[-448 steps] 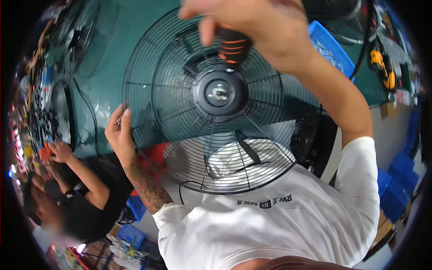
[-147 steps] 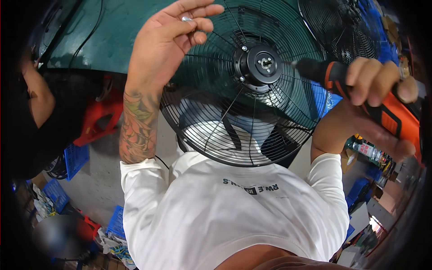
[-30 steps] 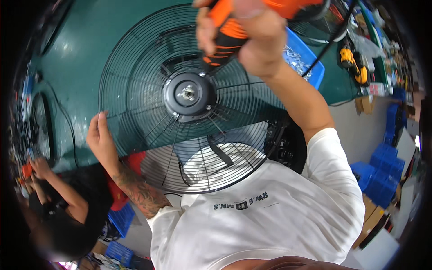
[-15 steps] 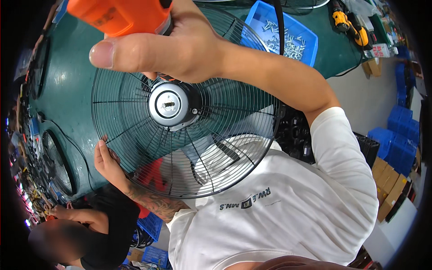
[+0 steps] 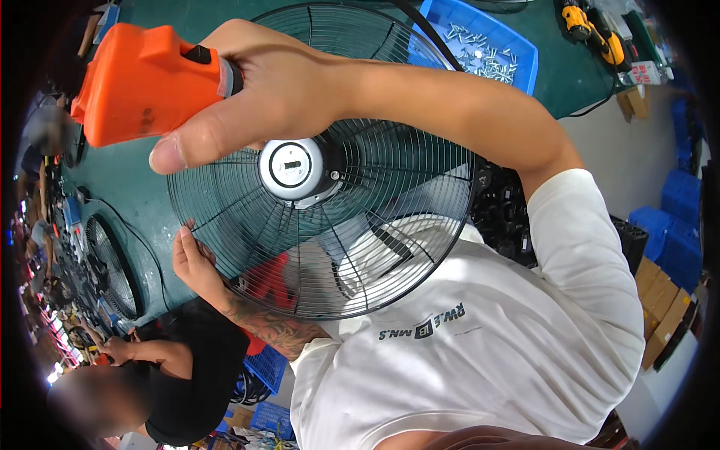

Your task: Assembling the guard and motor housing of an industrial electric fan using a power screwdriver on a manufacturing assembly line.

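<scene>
Presently, items on green counter [image 5: 161, 187], as seen:

Fan grille [image 5: 377, 180], qty 1: black wire, round; rear part over counter, front part out past the edge, close to wearer's white shirt [image 5: 480, 337]. Motor hub [image 5: 291, 169] at ctr., silver face up.

L. hand [image 5: 199, 262]: at grille's L. rim; fingers pinched nearly closed on the wire. Force of grip: can't tell.

R. hand [image 5: 281, 82]: over far side of hub; holds orange power driver [image 5: 150, 94]. Thumb extended; other fingers mostly hidden, appear wrapped round the handle. Bit hidden; contact w/ a screw can't be confirmed.

Adj.: blue tray [image 5: 531, 71] w/ loose screws [image 5: 487, 64], beyond R. forearm; yellow drill [image 5: 581, 26] at far R.; second grille [image 5: 112, 266] at L.

Risks (est.): overhanging grille may tip or turn if L. pinch slackens or driver torque kicks; bit may skid off a screw head if driver leans; R. elbow, being nr. tray, might knock it & spill screws.
</scene>
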Action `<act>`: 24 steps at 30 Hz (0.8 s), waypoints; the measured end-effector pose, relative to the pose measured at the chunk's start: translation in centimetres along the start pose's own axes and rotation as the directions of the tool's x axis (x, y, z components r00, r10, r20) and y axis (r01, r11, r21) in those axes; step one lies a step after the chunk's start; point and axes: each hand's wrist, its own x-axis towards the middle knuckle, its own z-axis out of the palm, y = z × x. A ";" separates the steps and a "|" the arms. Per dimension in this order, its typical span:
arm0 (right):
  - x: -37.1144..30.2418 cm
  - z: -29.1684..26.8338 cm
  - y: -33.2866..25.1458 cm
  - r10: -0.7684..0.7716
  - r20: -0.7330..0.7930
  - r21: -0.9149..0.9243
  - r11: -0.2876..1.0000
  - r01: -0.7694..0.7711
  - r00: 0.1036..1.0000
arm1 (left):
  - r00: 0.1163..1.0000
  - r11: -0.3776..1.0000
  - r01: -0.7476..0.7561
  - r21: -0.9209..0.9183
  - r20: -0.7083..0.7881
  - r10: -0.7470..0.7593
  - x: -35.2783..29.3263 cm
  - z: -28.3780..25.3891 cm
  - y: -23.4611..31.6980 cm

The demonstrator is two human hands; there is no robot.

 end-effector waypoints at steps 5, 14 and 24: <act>0.4 0.5 0.6 -0.124 -0.119 -0.094 0.989 0.114 0.985 | 1.000 0.999 -0.003 0.047 -0.013 0.003 -0.1 0.1 0.2; -0.2 0.5 -0.4 -0.086 -0.188 -0.176 0.983 0.052 0.978 | 1.000 1.000 0.016 0.026 0.009 -0.016 -0.1 0.0 0.1; -0.4 -1.2 -2.5 -0.032 0.083 -0.147 0.988 0.044 0.996 | 0.998 0.978 -0.058 0.199 -0.010 0.061 0.4 -0.5 0.2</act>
